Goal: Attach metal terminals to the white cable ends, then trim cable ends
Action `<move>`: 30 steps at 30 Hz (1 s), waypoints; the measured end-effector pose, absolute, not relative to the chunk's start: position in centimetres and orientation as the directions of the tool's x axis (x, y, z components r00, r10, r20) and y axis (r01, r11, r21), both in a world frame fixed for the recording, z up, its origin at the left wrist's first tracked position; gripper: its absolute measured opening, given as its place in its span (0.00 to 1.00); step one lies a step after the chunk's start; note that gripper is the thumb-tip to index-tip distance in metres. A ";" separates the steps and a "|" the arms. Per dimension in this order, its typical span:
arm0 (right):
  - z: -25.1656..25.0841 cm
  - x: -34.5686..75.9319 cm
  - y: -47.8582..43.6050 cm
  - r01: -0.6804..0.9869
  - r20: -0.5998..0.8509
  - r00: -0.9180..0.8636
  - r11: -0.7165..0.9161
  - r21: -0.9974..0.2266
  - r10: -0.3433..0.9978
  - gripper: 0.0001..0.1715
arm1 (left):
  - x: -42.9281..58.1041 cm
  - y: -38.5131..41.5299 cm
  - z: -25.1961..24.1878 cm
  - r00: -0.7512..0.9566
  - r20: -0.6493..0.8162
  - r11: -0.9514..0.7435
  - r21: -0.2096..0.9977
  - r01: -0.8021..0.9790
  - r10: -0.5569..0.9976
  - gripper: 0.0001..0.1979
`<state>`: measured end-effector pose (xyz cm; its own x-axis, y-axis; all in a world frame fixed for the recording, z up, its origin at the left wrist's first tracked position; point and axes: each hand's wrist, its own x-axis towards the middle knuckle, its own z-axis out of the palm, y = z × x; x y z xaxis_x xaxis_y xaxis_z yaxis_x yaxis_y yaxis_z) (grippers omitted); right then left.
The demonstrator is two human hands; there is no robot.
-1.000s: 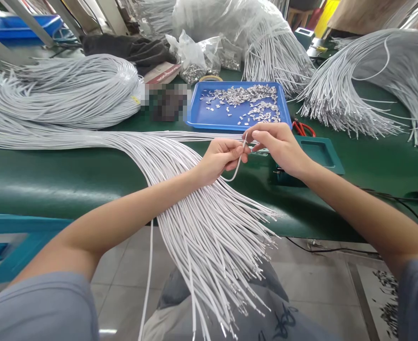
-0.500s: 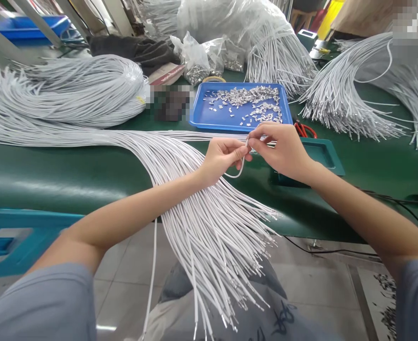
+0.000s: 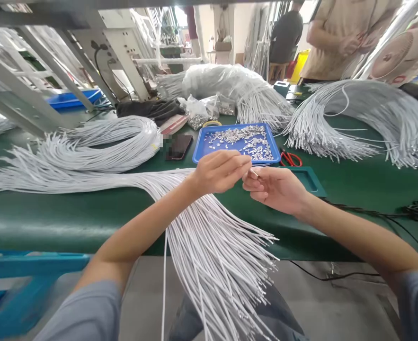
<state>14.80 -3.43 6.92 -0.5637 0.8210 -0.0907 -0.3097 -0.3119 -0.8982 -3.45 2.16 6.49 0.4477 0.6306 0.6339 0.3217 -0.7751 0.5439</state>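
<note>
My left hand [image 3: 223,171] is closed, its fingers pressed together and pointing right; whatever it pinches is hidden behind them. Close against its fingertips, my right hand [image 3: 278,189] is closed with the palm turned up, pinching a small shiny metal piece [image 3: 254,174] between thumb and fingers. Both hands are above the table, just in front of a blue tray [image 3: 199,152] scattered with small metal pieces [image 3: 239,134]. Beneath my left forearm, a thick bundle of white wires [image 3: 209,237] fans out over the table edge, with metal showing at many ends.
Red-handled pliers [image 3: 291,158] and a green tray [image 3: 317,182] are right of the blue tray. A dark phone [image 3: 179,147] lies left of it. More wire bundles [image 3: 340,123] rest behind. A black cable [image 3: 372,213] crosses the right side. A co-worker [image 3: 340,42] stands across the table.
The view has tilted up. My right hand has turned from palm down to palm up, and my left hand has rolled over. The white wire looped between them no longer shows.
</note>
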 end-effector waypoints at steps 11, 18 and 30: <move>5.8 16.8 -1.0 0.398 0.820 -0.147 0.792 -0.463 0.553 0.15 | -1.9 -2.1 8.1 0.329 0.490 -0.529 0.848 0.033 0.807 0.05; 5.8 17.1 -0.3 0.547 0.880 -0.418 0.836 0.046 0.225 0.11 | -1.7 -1.3 8.1 0.448 0.077 -0.019 0.991 -0.133 0.891 0.16; 5.9 18.2 0.3 0.548 0.812 -0.577 0.778 0.306 0.088 0.05 | -1.5 -1.5 8.4 0.470 -0.158 0.224 0.971 -0.088 0.868 0.07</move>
<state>18.16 0.33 5.86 -0.5773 0.0879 0.8118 0.5483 0.7785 0.3055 -1.50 -1.52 8.36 0.4702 0.8683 -0.1579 -0.0876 0.2239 0.9707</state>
